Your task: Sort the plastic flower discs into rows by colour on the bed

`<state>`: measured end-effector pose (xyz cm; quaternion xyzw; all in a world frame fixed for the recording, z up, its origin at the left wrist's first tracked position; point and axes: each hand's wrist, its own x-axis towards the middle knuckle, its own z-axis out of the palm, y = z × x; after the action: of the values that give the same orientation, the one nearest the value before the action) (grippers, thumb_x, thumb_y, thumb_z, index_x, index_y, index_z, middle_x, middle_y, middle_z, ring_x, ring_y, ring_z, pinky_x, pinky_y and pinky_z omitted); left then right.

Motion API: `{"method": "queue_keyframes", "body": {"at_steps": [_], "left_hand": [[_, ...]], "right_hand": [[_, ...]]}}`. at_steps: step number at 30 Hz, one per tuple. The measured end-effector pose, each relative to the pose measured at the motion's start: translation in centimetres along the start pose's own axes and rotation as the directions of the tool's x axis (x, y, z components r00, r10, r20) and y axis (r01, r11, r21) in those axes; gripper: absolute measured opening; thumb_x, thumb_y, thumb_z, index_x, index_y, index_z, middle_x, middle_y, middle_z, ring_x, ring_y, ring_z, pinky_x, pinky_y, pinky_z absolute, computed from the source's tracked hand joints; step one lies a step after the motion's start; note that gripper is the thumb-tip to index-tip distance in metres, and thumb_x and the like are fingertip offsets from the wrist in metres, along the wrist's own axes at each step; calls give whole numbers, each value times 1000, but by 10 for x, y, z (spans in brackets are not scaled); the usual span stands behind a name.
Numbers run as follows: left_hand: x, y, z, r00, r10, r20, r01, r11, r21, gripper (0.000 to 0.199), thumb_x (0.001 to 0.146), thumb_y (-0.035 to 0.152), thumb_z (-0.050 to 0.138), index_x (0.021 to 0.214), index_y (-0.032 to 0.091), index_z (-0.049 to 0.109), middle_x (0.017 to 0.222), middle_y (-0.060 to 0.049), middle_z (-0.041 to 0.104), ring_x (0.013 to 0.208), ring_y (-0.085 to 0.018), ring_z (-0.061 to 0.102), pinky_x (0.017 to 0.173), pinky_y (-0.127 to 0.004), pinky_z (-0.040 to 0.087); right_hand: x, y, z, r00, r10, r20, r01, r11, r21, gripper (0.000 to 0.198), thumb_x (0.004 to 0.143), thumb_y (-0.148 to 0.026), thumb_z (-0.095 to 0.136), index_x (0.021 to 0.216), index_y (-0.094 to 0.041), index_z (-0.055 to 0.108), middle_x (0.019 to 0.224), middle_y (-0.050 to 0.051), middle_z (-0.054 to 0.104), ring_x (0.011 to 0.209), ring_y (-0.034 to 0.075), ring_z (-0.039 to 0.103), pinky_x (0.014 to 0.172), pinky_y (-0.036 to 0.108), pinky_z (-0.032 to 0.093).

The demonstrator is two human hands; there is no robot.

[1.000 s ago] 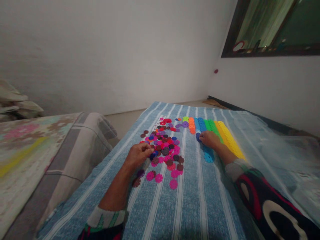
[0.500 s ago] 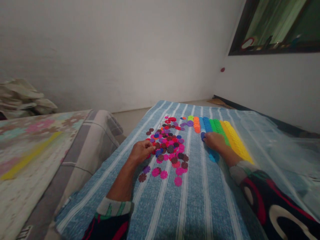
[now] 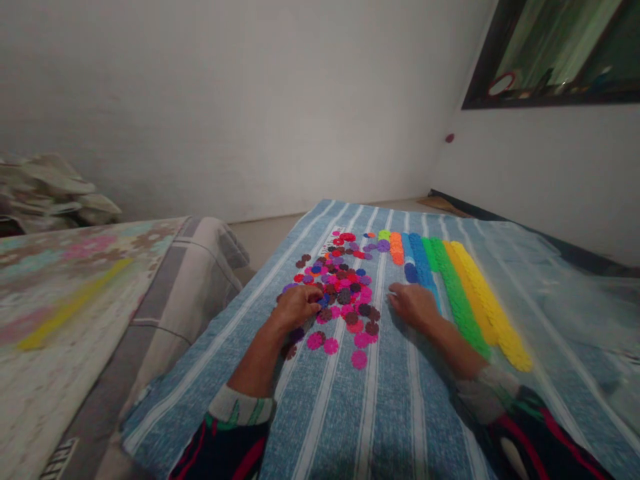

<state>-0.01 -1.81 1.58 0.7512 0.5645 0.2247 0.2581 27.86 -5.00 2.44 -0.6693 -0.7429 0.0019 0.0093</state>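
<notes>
A loose pile of small flower-shaped discs in pink, red, brown, purple and blue lies on the blue striped cloth. At its left side is my left hand, thumb and fingers pinched together beside a blue disc; what they hold, if anything, is hidden. My right hand hovers by the pile's right edge, fingertips slightly apart with nothing seen between them. Just beyond it a short row of dark blue discs sits below light blue ones. Overlapping rows of orange, blue, green and yellow discs run alongside.
Clear plastic bags lie on the cloth at the right. To the left stands another surface with a floral cover and a yellow strip. A pale wall closes off the far side.
My right hand has moved left and nearer to me, away from the dark blue row, which now shows. My left hand has shifted slightly right and nearer, still at the pile.
</notes>
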Motion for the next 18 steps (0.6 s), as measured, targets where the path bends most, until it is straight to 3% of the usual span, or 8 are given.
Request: {"method": "queue_keyframes", "body": {"at_steps": [8, 13, 18], "left_hand": [[-2, 1, 2, 1000, -24, 11, 23, 999, 41, 12, 59, 15, 67, 70, 20, 68, 63, 2, 58, 60, -14, 50, 58, -26, 31], [-2, -7, 3, 998, -44, 54, 44, 999, -3, 12, 56, 13, 65, 63, 19, 57, 58, 4, 52, 55, -12, 45, 54, -25, 29], [-3, -13, 2, 990, -106, 98, 120, 979, -162, 15, 54, 14, 65, 58, 19, 52, 55, 6, 47, 55, -10, 42, 53, -23, 29]], "right_hand": [[-36, -58, 6, 983, -181, -19, 179, 941, 289, 26, 95, -33, 49, 104, -26, 72, 94, 6, 75, 85, 21, 68, 67, 27, 38], [-40, -63, 15, 974, -219, -57, 224, 893, 390, 26, 93, -31, 51, 106, -28, 73, 95, 4, 75, 85, 20, 67, 68, 26, 39], [-42, -64, 22, 969, -223, -109, 248, 853, 459, 23, 92, -28, 51, 96, -24, 74, 88, 3, 74, 82, 18, 66, 68, 25, 39]]}}
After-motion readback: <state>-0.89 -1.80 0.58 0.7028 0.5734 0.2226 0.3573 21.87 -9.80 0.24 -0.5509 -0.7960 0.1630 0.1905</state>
